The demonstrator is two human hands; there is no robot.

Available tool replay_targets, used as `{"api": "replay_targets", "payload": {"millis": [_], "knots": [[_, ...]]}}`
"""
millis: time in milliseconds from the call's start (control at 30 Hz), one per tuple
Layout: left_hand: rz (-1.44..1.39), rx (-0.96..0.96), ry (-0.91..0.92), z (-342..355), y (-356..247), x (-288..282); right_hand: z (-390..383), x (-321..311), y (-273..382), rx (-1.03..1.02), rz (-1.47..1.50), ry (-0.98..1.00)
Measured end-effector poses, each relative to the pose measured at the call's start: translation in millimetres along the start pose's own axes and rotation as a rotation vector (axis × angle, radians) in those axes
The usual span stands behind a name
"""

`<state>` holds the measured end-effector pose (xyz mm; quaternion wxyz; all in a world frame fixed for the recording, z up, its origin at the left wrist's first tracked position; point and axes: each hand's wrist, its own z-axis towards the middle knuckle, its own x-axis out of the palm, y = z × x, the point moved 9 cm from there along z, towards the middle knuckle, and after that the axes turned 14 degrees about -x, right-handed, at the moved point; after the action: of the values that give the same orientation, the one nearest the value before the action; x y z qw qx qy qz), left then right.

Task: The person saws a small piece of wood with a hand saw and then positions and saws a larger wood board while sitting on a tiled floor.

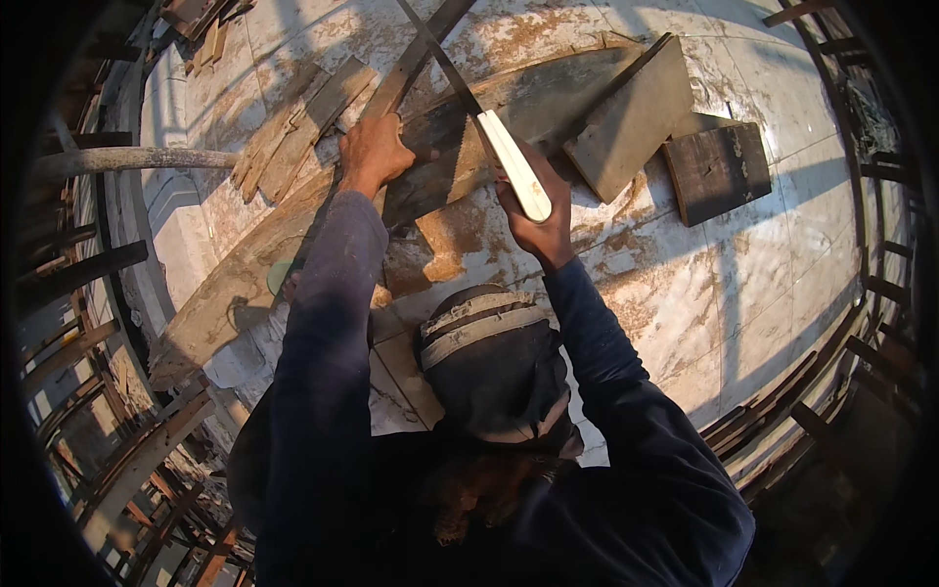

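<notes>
My right hand is closed around the pale handle of a handsaw. The saw's long dark blade reaches up and to the left, crossing over a narrow wooden strip. My left hand is curled on the near end of that strip, left of the saw. Under both hands lies a long weathered plank, running from lower left to upper right. My right hand hides part of the wood behind it. Where the saw's teeth meet the strip is too small to make out.
Two thick board pieces, one grey-brown and one dark, lie to the right. Split boards and a round wooden pole are at left. Sawdust marks the pale tiled floor. Slatted timber lines both sides.
</notes>
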<state>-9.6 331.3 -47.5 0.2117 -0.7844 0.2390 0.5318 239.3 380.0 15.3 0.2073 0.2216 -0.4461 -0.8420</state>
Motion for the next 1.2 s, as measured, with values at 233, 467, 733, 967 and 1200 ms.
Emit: {"api": "replay_targets", "payload": {"millis": [233, 467, 733, 967, 1200], "knots": [[-0.025, -0.056, 0.146, 17, 51, 23, -147, -62, 57, 0.335, -0.135, 0.188], [-0.018, 0.009, 0.007, -2, 30, 10, -36, -7, 8, 0.078, -0.060, 0.086], [-0.010, -0.039, 0.131, 14, 49, 17, -173, -73, 70, 0.374, -0.186, 0.221], [-0.034, 0.020, 0.014, 3, 15, 3, -18, -7, -1, 0.109, -0.076, 0.105], [0.002, 0.001, 0.166, 13, 49, 17, -160, -64, 66, 0.399, -0.098, 0.120]]}}
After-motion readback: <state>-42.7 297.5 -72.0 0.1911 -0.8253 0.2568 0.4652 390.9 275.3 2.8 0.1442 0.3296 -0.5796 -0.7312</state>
